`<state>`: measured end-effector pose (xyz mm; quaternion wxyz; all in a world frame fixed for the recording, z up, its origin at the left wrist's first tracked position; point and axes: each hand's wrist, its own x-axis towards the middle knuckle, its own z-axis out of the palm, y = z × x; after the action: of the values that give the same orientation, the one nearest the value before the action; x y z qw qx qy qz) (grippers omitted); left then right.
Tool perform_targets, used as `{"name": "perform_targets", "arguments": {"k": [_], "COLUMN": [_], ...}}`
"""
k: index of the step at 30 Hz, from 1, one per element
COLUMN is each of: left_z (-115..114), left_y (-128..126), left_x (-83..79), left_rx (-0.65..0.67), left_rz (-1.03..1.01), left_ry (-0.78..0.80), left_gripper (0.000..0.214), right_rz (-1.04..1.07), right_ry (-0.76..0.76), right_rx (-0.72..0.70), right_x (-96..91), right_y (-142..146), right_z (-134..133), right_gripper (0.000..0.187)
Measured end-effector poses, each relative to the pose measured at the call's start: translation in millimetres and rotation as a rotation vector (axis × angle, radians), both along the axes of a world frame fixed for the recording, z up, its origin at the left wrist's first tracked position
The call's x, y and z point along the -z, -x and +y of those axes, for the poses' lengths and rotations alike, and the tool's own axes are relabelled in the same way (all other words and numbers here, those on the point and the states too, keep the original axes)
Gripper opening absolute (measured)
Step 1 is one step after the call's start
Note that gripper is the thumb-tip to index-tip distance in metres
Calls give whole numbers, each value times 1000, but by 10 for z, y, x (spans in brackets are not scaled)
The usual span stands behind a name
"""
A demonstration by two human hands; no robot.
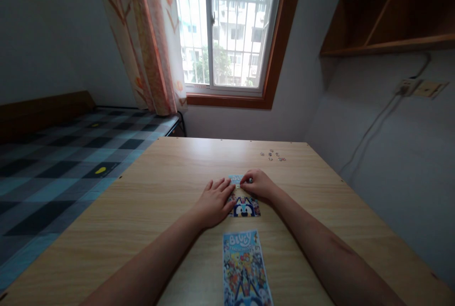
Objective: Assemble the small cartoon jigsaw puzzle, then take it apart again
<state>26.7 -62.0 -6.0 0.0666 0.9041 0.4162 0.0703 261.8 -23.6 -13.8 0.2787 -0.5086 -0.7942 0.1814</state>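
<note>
A partly assembled jigsaw puzzle (pixel 244 208) with a blue cartoon dog face lies on the wooden table. My left hand (pixel 215 200) rests flat on its left edge, fingers spread. Over the upper right part, my right hand (pixel 259 184) is bent with thumb and forefinger pinched together at the puzzle. Whatever sits between those fingertips is too small to make out. Closer to me lies a picture sheet (pixel 245 268) with "Bluey" lettering and many cartoon figures.
Several loose puzzle pieces (pixel 270 154) lie near the table's far right corner. The wooden table (pixel 159 192) reaches towards a window (pixel 234 36). A bed with a checked cover (pixel 71 154) stands at the left. A cable (pixel 369 128) hangs from the right wall socket.
</note>
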Motion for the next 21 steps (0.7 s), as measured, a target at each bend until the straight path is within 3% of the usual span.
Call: {"name": "perform_targets", "arguments": {"k": [5,13,17,21], "left_z": [10,-7,-9,4], "left_y": [4,4,-2,-10], "left_x": [17,-7,-17,-8], "left_rx": [7,-8,-8,-12], "left_rz": [-1,6,13,10], "left_ry": [-7,-5,-5,-9], "left_gripper": [60,60,60,60], "right_rz": [33,487,467,368], "right_ry": [33,86,58,-10], "right_rx": [34,159,130,9], "right_x": [59,174,188,189], "right_y": [-19,-184,-187,-165], "right_z": [43,138,132,132], "right_gripper": [21,29,26,22]}}
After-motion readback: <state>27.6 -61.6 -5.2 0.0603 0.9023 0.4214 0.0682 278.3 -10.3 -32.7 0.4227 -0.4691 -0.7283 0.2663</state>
